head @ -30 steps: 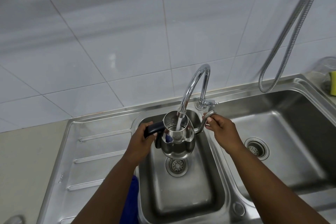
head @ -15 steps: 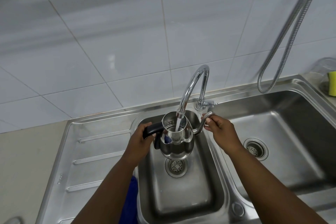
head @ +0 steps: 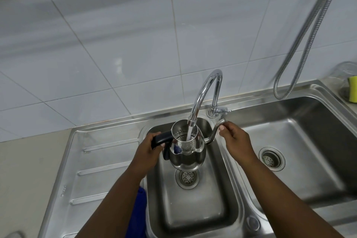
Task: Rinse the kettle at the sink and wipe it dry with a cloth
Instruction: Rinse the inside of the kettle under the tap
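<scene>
A shiny steel kettle (head: 188,155) with a black handle and a thin curved spout hangs lidless over the left sink basin (head: 193,208). Water runs from the chrome tap (head: 204,91) straight into its open top. My left hand (head: 148,152) grips the black handle. My right hand (head: 235,139) pinches the tip of the spout, just below the tap's valve. A blue cloth (head: 138,212) lies on the drainboard beside the basin, partly hidden under my left forearm.
The right basin (head: 309,160) has a round drain. A ribbed drainboard (head: 92,170) lies to the left. A metal shower hose (head: 301,44) hangs on the tiled wall at the right. A yellow sponge (head: 353,89) and a glass jar sit at the far right.
The water keeps running into the kettle. Both hands and the kettle stay almost still; only the view shifts slightly.
</scene>
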The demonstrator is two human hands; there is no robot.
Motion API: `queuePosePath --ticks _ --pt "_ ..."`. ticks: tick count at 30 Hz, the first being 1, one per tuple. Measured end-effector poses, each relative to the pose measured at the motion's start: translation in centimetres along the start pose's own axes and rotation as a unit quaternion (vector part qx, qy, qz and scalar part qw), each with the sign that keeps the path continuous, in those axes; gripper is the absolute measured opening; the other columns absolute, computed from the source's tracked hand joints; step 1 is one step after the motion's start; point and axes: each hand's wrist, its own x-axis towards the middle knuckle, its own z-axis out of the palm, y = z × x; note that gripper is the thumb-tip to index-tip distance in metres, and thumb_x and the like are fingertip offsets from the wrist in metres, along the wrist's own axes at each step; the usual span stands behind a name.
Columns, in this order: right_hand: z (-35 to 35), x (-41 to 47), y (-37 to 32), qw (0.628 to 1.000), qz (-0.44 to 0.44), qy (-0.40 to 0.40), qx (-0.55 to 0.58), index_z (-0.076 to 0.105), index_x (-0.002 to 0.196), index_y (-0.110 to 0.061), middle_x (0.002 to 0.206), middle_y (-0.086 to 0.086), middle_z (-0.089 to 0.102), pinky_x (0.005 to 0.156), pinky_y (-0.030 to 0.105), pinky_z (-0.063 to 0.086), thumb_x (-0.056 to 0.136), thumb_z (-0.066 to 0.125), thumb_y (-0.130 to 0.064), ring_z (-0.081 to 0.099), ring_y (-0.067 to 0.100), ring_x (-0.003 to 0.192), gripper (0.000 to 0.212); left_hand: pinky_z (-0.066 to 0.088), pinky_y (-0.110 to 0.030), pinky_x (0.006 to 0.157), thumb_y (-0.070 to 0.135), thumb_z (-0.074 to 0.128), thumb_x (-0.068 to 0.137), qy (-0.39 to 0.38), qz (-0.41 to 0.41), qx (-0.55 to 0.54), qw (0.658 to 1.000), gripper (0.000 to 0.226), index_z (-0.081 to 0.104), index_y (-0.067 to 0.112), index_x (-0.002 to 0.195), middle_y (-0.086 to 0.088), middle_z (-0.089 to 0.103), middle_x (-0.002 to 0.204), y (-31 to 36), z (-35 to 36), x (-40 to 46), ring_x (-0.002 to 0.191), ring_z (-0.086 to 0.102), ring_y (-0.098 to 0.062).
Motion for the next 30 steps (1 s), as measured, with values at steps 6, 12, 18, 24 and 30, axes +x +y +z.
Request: queuePosePath --ticks 6,12,18,24,30 --pt "-0.2 0.5 0.8 0.974 -0.031 -0.077 -0.210 0.015 0.156 -0.015 0.167 0.005 0.008 0.120 0.030 0.020 0.101 0.045 -0.012 0.012 0.018 0.153 0.063 0.042 -0.016 0.076 0.012 0.058 0.093 0.004 -0.002 0.004 1.000 0.030 0.053 0.033 0.112 0.010 0.063 0.104 0.0 0.0 -0.1 0.097 0.059 -0.005" --pt "0.1 3.5 1.3 0.946 -0.020 -0.152 -0.285 0.004 0.157 -0.009 0.166 0.010 -0.011 0.125 0.038 0.009 0.098 0.043 -0.008 -0.014 0.024 0.153 0.071 0.043 -0.018 0.076 0.011 0.059 0.092 0.003 -0.003 0.003 1.000 0.029 0.054 0.028 0.115 0.008 0.063 0.103 0.1 0.1 -0.1 0.097 0.059 -0.007" --pt "0.4 4.3 1.1 0.958 -0.043 -0.103 -0.264 0.007 0.156 -0.007 0.167 0.011 -0.003 0.121 0.033 0.020 0.097 0.042 -0.004 -0.004 0.022 0.154 0.069 0.042 -0.013 0.079 0.010 0.060 0.091 0.000 0.001 0.014 1.000 0.036 0.052 0.034 0.115 0.015 0.061 0.106 -0.1 -0.1 -0.1 0.102 0.058 -0.003" --pt "-0.7 6.7 -0.8 0.954 -0.027 -0.131 -0.268 0.001 0.157 -0.012 0.167 0.006 -0.007 0.115 0.036 0.032 0.092 0.045 0.008 -0.001 0.023 0.154 0.081 0.041 -0.012 0.078 0.012 0.062 0.091 0.005 0.003 0.013 1.000 0.036 0.052 0.037 0.115 0.016 0.061 0.107 -0.1 -0.2 0.1 0.101 0.058 -0.002" --pt "-1.2 5.8 -1.0 0.973 -0.022 -0.081 -0.213 0.041 0.147 -0.012 0.163 0.008 0.023 0.118 0.032 0.023 0.092 0.050 0.005 0.014 0.030 0.153 0.059 0.042 -0.011 0.078 0.013 0.061 0.091 0.000 0.006 0.006 1.000 0.035 0.053 0.032 0.119 0.014 0.062 0.109 -0.2 -0.2 0.1 0.102 0.058 0.001"
